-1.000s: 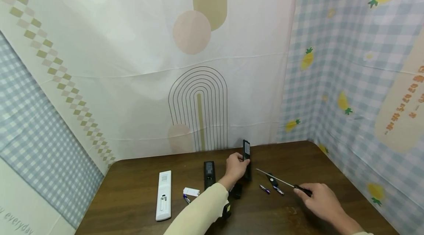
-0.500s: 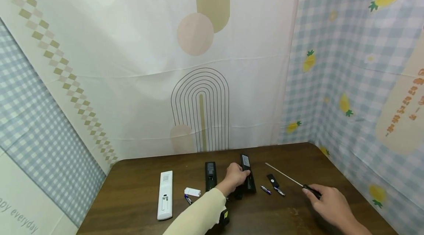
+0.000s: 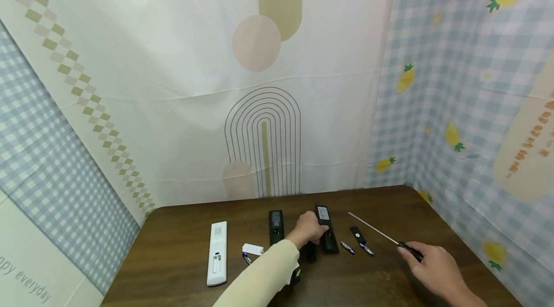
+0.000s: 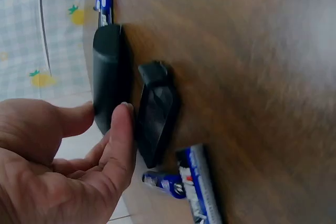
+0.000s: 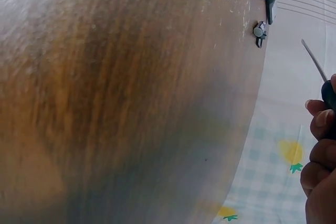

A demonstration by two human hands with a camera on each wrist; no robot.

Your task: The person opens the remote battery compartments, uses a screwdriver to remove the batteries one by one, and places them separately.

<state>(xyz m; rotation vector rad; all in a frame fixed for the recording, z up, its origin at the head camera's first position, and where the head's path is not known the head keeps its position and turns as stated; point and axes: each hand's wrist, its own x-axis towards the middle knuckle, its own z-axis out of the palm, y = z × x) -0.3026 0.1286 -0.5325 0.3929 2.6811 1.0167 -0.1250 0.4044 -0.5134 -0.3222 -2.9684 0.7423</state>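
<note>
A black remote control (image 3: 330,242) lies back side up on the brown table, its label toward the far end. My left hand (image 3: 308,227) is at its left edge, with the thumb on one side and the fingertips on the other in the left wrist view, where the remote (image 4: 109,59) stretches away past them. Beside it lies a black battery cover (image 4: 157,114), partly behind the hand in the head view. My right hand (image 3: 437,266) grips a screwdriver by its black handle (image 3: 411,252); the thin metal shaft (image 3: 374,228) points to the far left, above the table.
Right of the remote lie a small black cover (image 3: 358,235) and two batteries (image 3: 347,248). To the left are another black remote (image 3: 276,225), a white remote (image 3: 217,254) and a white cover (image 3: 253,249). More batteries (image 4: 202,187) lie near my left hand. A fabric-covered wall (image 3: 186,153) stands behind.
My left hand has lowered the black remote from a raised, upright position to flat on the table. My right hand has drawn the screwdriver slightly to the right.
</note>
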